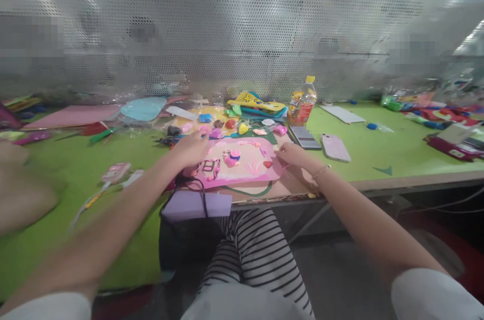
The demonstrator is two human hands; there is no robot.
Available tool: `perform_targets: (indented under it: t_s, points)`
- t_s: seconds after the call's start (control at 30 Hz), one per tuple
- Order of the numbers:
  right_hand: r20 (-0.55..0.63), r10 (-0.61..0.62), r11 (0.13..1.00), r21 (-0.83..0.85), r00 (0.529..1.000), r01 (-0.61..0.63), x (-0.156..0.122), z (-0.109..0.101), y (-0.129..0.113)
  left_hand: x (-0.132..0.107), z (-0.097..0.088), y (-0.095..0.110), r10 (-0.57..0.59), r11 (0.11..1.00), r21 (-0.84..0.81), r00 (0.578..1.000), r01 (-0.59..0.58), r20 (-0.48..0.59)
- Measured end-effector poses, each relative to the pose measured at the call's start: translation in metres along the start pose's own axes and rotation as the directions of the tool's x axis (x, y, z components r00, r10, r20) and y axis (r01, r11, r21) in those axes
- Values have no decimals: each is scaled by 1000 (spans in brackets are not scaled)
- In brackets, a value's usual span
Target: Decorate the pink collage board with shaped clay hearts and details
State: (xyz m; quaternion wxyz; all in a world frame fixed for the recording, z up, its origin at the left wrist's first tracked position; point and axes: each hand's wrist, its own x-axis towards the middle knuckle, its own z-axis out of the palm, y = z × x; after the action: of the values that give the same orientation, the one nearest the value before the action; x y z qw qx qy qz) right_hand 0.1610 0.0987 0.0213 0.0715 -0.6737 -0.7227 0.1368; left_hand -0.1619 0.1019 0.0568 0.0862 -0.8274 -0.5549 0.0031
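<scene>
A pink decorated board (242,175) lies in front of me at the table's edge. Raised clay shapes sit on its pale middle: a pink and blue figure (232,157), a red heart (267,164) and a brown-and-pink frame (209,166). My left hand (192,149) grips the board's left side, its fingertips partly hidden. At the right edge, my right hand (294,155) has thumb and fingers closed on the rim. Just beyond the board are several lumps of coloured clay, among them a yellow one (243,128) and a magenta one (217,133).
A drink bottle (302,101) stands behind two phones, a dark one (304,137) and a pink one (336,148). A purple box (198,205) sits at the front edge. Another person's blurred arm (22,194) rests at left. A perforated metal screen (234,33) borders the green table.
</scene>
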Motion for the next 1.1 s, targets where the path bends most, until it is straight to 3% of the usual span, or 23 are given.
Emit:
perform_targets:
  t_s: [0.2,0.3,0.4,0.5,0.7,0.9,1.1]
  points:
    - [167,38,997,-70,985,-27,27,-8,-14,-49,9,26,-19,999,46,987,12,159]
    - [204,25,997,-77,979,-9,30,-10,-16,-55,11,24,-13,1000,-4,979,14,203]
    - [198,17,997,-77,980,-1,31,-12,-12,-55,13,19,-26,995,-94,983,44,180]
    - [158,22,996,-83,987,-9,31,-17,-4,-53,18,19,-45,978,-197,991,69,122]
    - [28,30,996,-88,999,-28,31,-27,11,-48,26,33,25,934,-356,999,-16,22]
    - [-175,9,1000,0,984,-10,30,-26,27,-51,33,40,68,924,-375,997,-80,-44]
    - [-272,-49,991,110,961,82,27,-23,38,-56,42,41,206,913,-344,976,-218,-71]
